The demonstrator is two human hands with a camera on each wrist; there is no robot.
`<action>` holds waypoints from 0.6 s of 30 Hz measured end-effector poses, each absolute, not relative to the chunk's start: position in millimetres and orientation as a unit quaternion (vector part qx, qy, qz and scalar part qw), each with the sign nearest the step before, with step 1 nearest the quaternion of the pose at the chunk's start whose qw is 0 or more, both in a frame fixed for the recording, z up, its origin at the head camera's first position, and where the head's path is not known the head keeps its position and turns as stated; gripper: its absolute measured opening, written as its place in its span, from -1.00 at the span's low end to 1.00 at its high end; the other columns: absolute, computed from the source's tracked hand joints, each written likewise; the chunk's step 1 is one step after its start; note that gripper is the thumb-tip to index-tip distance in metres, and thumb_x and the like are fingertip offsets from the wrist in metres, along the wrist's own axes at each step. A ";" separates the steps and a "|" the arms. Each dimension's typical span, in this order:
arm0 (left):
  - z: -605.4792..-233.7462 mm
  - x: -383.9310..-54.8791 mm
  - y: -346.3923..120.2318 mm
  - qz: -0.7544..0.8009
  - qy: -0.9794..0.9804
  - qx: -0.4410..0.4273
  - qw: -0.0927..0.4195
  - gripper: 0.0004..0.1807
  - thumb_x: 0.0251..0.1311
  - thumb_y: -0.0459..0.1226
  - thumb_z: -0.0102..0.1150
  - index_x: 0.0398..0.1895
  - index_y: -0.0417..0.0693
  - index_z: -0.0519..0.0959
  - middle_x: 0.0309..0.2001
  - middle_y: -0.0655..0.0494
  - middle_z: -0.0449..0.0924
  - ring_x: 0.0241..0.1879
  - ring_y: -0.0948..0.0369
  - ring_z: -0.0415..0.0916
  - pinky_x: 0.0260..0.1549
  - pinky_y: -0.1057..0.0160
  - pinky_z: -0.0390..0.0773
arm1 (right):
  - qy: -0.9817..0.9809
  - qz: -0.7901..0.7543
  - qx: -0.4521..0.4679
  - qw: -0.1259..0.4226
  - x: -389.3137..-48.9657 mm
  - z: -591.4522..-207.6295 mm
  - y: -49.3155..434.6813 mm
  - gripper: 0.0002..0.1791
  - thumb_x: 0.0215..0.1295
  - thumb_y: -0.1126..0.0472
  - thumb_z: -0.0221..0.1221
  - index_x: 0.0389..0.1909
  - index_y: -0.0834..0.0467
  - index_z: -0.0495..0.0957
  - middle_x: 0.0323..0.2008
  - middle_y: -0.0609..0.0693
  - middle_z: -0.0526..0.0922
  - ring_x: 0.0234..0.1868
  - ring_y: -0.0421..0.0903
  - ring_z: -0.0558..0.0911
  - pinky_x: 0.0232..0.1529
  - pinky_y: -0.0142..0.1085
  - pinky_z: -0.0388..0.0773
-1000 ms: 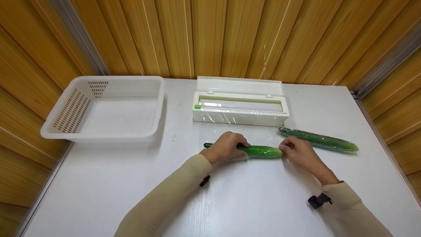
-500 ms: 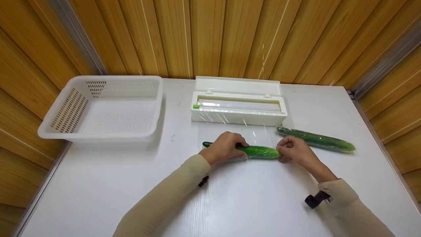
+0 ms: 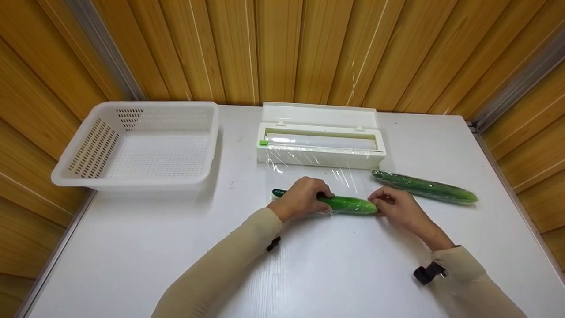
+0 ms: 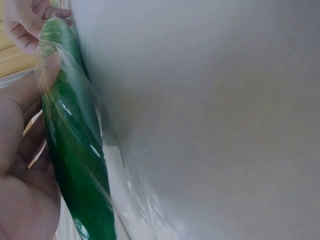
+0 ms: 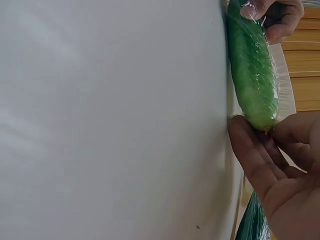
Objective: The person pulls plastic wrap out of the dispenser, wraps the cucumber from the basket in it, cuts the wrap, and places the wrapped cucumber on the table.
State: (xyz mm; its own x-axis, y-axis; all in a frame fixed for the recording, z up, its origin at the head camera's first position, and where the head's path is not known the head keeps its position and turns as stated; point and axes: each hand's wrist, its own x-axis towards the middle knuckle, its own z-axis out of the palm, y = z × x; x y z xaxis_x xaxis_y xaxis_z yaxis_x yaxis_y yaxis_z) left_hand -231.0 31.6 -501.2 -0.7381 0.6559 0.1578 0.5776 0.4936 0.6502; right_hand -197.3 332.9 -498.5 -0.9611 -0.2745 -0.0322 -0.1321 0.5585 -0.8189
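Observation:
A green cucumber [image 3: 353, 205] lies crosswise on the white table, wrapped at least partly in clear cling film [image 3: 335, 177]. That film runs back to a white dispenser box [image 3: 318, 157]. My left hand [image 3: 303, 196] grips the cucumber around its middle, thumb on the near side and fingers over the far side. At the pale right end, my right hand [image 3: 399, 207] pinches the film with thumb and fingertips. In the right wrist view, the right fingers [image 5: 250, 145] lie close around the cucumber's tip. Creased film covers the left thumb [image 4: 52, 70] in the left wrist view.
A second, film-wrapped cucumber [image 3: 428, 189] lies to the right, just beyond the right hand. The dispenser's lid [image 3: 320, 115] stands raised at the back, over a roll of film [image 3: 322, 141]. A white perforated basket [image 3: 132, 182] sits at the back left.
My right hand's fingers have shifted slightly at the cucumber's right end. The film between cucumber and dispenser shows more creases. My left hand keeps its grip in the same place.

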 end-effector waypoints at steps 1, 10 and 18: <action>-501.5 -230.9 31.9 0.355 0.862 0.358 0.055 -0.65 0.14 -0.28 0.63 -0.01 -0.19 0.80 -0.06 0.04 0.80 -0.03 0.19 0.70 0.06 0.40 0.56 | 0.882 -0.450 -0.121 0.074 -196.4 -498.4 334.2 -0.86 0.48 0.49 0.19 -0.06 0.39 0.68 -0.08 0.24 0.74 -0.15 -0.15 0.74 -0.16 -0.34 0.72; -502.1 -231.3 30.5 0.357 0.863 0.353 0.057 -0.64 0.15 -0.26 0.63 0.00 -0.17 0.81 -0.06 0.08 0.80 -0.01 0.20 0.70 0.10 0.36 0.55 | 0.887 -0.416 -0.193 0.050 -190.2 -502.2 340.9 -0.75 0.41 0.51 0.23 0.01 0.27 0.74 -0.10 0.04 0.70 -0.10 -0.14 0.68 -0.05 -0.39 0.64; -501.9 -230.4 32.1 0.357 0.864 0.350 0.062 -0.64 0.16 -0.27 0.62 0.02 -0.17 0.80 -0.04 0.07 0.80 0.00 0.20 0.70 0.10 0.37 0.55 | 0.903 -0.371 -0.216 0.029 -187.4 -508.0 339.8 -0.58 0.16 0.28 0.57 0.02 0.28 0.73 -0.14 -0.05 0.67 -0.11 -0.08 0.71 -0.06 -0.37 0.67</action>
State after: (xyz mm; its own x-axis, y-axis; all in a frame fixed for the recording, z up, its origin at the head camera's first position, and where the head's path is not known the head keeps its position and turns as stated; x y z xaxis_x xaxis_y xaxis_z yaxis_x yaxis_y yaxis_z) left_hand -230.4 32.1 -501.9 -0.7467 0.6495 0.1436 0.5613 0.4995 0.6599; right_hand -187.4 339.8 -508.0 -0.9052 -0.4111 0.1078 -0.3680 0.6314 -0.6826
